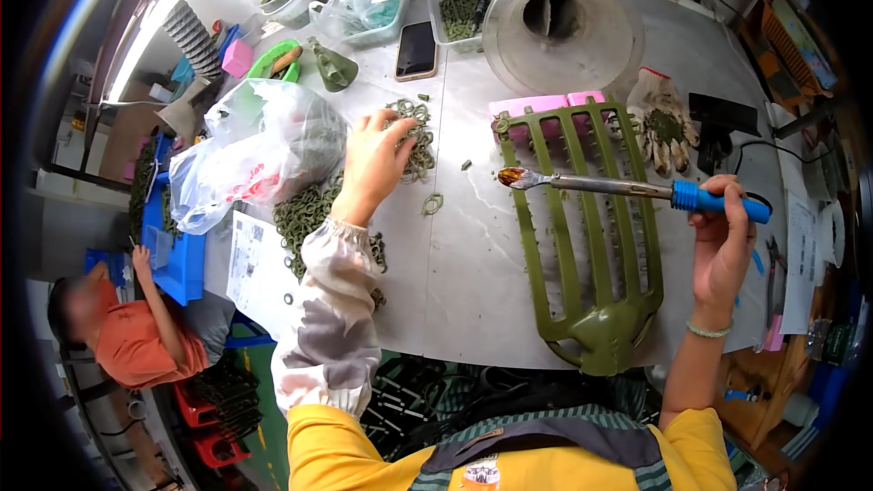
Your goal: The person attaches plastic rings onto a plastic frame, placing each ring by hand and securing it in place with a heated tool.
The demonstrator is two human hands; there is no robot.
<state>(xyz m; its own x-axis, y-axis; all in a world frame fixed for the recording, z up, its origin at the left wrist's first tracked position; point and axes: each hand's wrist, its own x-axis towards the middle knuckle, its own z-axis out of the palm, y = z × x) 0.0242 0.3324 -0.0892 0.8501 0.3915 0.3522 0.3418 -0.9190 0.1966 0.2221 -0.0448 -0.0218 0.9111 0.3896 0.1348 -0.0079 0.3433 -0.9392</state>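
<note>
My right hand (pixel 723 250) is wrapped round the blue handle of a soldering iron (pixel 627 187). Its dark, spoon-like tip points left, above an olive-green wax tree frame (pixel 591 282) with long bars studded with small stubs. At the pile of small green wax rings (pixel 420 141), my left hand (pixel 375 164) reaches down with its fingers apart and touching the rings. One ring (pixel 432 205) lies alone near it. A larger heap of green rings (pixel 309 218) is partly behind my left forearm, beside a clear plastic bag (pixel 259 150).
Pink blocks (pixel 536 109) lie under the frame's far end. Behind them stands a clear funnel-shaped hood (pixel 564 32). A stained glove (pixel 662 118), a phone (pixel 416 52) and a tub of green pieces (pixel 459 18) are on the table. Another person (pixel 150 336) sits at the left.
</note>
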